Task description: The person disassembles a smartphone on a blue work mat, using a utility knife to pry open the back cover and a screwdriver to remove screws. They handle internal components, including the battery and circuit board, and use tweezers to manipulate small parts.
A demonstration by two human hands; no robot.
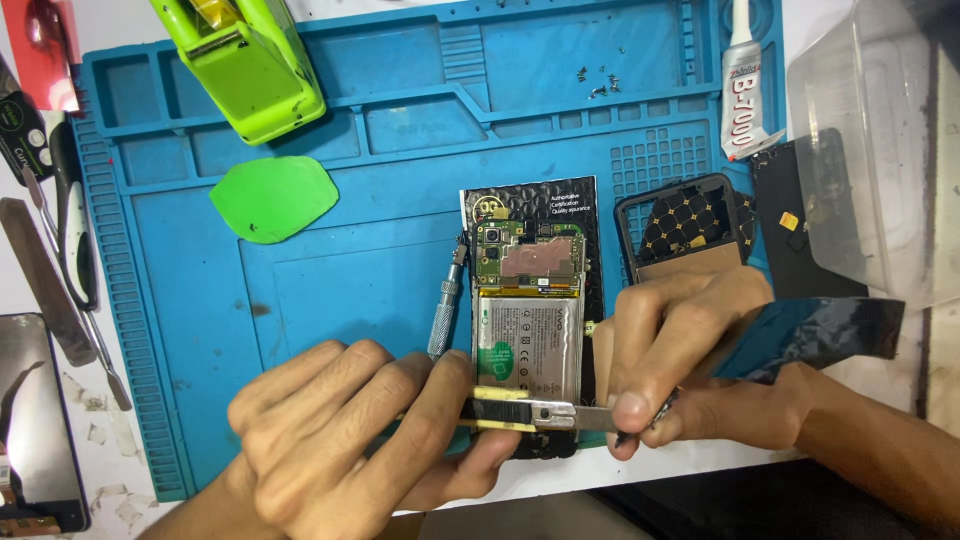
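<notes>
While a big blue work mat [300, 290] covers the table, an opened phone [528, 320] lies on it with its insides showing. Below it, the left hand [360, 430] is closed around a yellow cutter knife [525, 412]. The right hand [665, 350] pinches the knife's blade tip with its fingers and also holds a dark film strip [820, 335]. A small screwdriver [447, 305] lies just beside the phone.

one opened phone [527, 310], one utility knife [525, 412], one screwdriver [447, 300], one glue tube [741, 85], one green pick [275, 198], two hands [350, 430]
</notes>
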